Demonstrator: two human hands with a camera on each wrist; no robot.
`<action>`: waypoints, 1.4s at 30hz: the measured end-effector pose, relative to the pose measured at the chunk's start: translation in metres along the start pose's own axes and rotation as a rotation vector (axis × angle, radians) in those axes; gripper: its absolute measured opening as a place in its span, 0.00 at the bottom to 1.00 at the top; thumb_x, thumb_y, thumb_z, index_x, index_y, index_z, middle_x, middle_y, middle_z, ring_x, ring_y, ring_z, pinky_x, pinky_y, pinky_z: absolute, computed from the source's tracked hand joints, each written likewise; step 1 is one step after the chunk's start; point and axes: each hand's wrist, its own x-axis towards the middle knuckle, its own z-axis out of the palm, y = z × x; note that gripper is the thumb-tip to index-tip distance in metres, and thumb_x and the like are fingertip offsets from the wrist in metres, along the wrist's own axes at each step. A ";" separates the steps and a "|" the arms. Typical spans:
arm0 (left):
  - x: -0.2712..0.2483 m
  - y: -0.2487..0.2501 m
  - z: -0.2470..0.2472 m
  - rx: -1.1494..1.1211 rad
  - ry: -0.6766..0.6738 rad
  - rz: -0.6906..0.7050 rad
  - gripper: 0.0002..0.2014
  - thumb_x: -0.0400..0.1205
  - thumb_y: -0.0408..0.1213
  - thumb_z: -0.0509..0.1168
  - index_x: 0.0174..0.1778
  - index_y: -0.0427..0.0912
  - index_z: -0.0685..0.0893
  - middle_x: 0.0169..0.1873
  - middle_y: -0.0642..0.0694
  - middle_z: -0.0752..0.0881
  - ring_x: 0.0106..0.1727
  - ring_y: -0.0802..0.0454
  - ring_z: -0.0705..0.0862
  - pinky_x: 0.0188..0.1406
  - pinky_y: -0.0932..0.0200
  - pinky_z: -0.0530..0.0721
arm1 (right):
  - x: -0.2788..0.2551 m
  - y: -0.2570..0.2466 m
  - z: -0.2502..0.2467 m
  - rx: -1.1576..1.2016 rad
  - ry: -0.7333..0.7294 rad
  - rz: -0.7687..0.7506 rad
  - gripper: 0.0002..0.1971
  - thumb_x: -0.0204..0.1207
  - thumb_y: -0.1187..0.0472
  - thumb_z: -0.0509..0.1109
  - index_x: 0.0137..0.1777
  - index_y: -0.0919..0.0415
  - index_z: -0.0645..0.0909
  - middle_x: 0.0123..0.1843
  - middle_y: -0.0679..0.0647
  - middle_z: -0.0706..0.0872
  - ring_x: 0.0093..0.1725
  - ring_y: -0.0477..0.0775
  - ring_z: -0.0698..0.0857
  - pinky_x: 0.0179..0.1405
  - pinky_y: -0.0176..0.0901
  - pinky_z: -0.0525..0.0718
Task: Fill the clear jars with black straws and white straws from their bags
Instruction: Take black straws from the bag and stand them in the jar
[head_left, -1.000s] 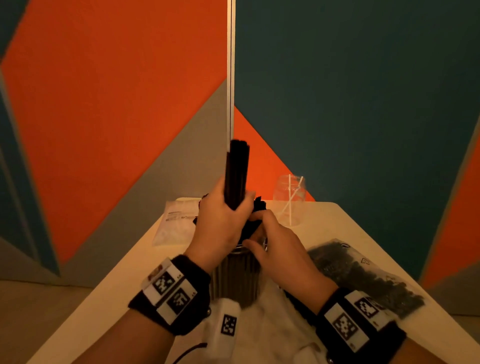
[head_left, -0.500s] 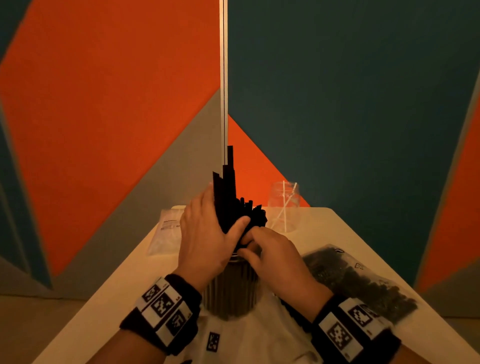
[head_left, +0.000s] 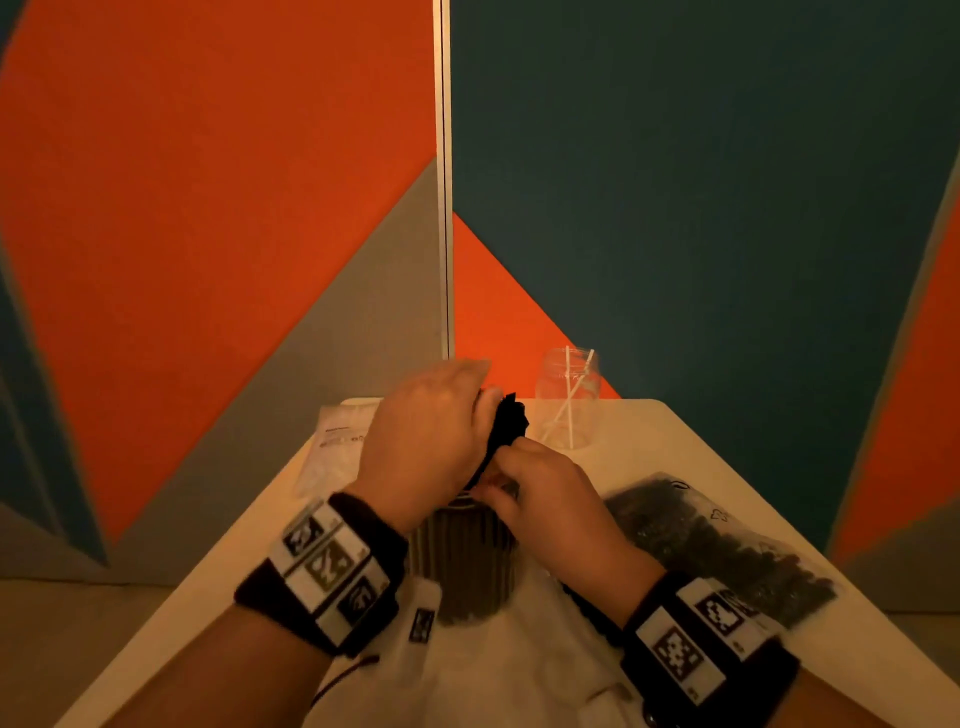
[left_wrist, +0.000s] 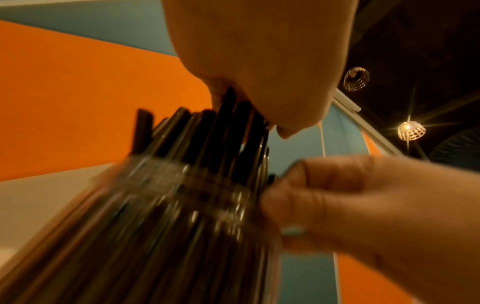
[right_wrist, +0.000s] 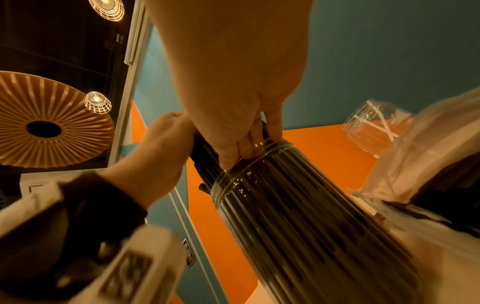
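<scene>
We find the near jar (head_left: 462, 561) upright at table (head_left: 649, 431) centre, packed with black straws (head_left: 506, 426). Left hand (head_left: 426, 441) bears down on the straw tops — fingers hidden, grasp not determinable. Right hand (head_left: 545, 493) pinches the jar's rim. Second jar (head_left: 569, 395) at 1 o'clock — white straws (head_left: 566, 410) inside.

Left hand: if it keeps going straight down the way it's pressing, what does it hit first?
The black straws: the left hand already sits on their tips, which stick out of the packed jar. Pushed further, it would probably meet the jar rim next, where the right hand holds; depth is blurred.
</scene>
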 end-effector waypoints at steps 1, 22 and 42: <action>-0.012 -0.001 0.006 0.023 -0.027 0.006 0.20 0.87 0.47 0.56 0.69 0.41 0.82 0.57 0.42 0.88 0.57 0.43 0.86 0.57 0.48 0.80 | 0.000 0.000 0.001 -0.009 0.009 -0.012 0.06 0.78 0.56 0.76 0.47 0.58 0.85 0.45 0.51 0.82 0.45 0.53 0.81 0.40 0.47 0.76; -0.060 0.096 0.057 0.002 -0.726 0.077 0.09 0.81 0.34 0.61 0.49 0.43 0.87 0.49 0.44 0.87 0.48 0.46 0.86 0.41 0.55 0.81 | -0.101 0.097 -0.037 -0.349 -0.765 0.703 0.64 0.59 0.21 0.71 0.89 0.48 0.43 0.90 0.57 0.53 0.88 0.67 0.51 0.82 0.75 0.59; -0.012 0.118 0.160 -0.150 -1.083 0.046 0.25 0.84 0.29 0.60 0.19 0.41 0.65 0.21 0.43 0.64 0.28 0.46 0.64 0.38 0.46 0.70 | -0.100 0.067 -0.046 -0.489 -0.891 0.770 0.63 0.66 0.34 0.80 0.89 0.61 0.46 0.87 0.64 0.55 0.87 0.70 0.52 0.80 0.77 0.59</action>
